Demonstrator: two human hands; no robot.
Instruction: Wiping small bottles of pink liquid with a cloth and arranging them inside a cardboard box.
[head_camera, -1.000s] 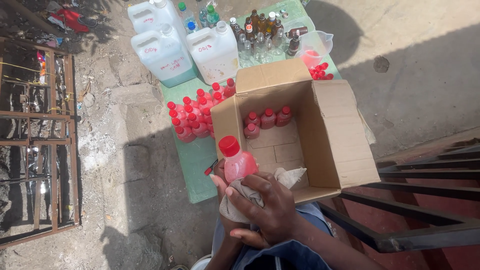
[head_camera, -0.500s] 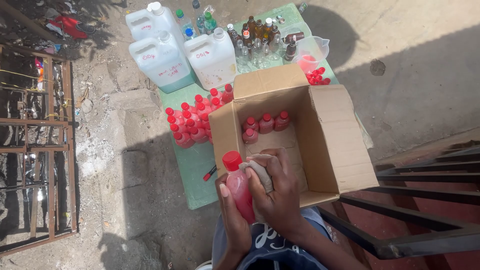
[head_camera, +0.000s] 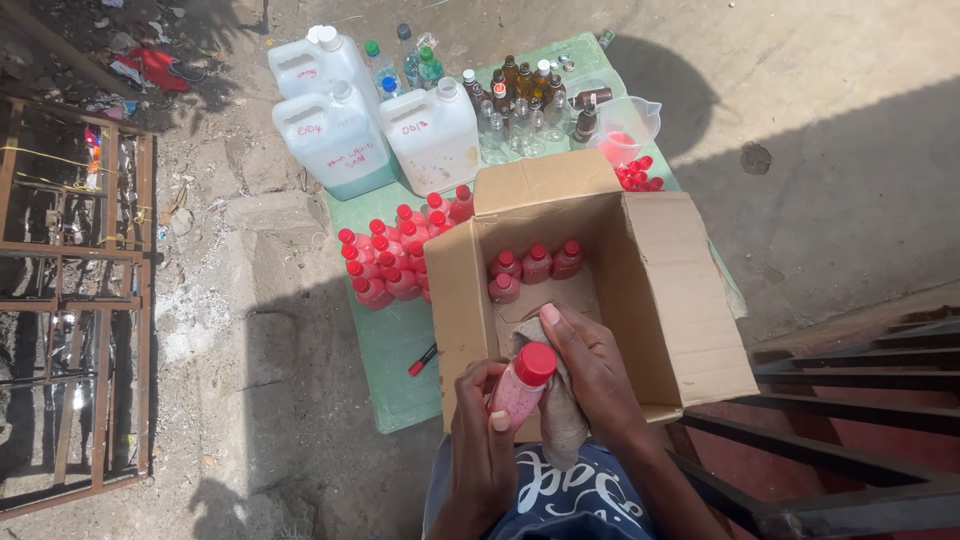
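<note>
You were wiping the small pink bottle (head_camera: 518, 388), gripped in your left hand (head_camera: 482, 440) against the cloth (head_camera: 560, 420) in your right hand (head_camera: 590, 380), just before the box (head_camera: 660, 290), where it seemingly belonged beside the others.

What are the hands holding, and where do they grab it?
Left hand grips the pink bottle around its body; right hand presses a cloth against it.
</note>
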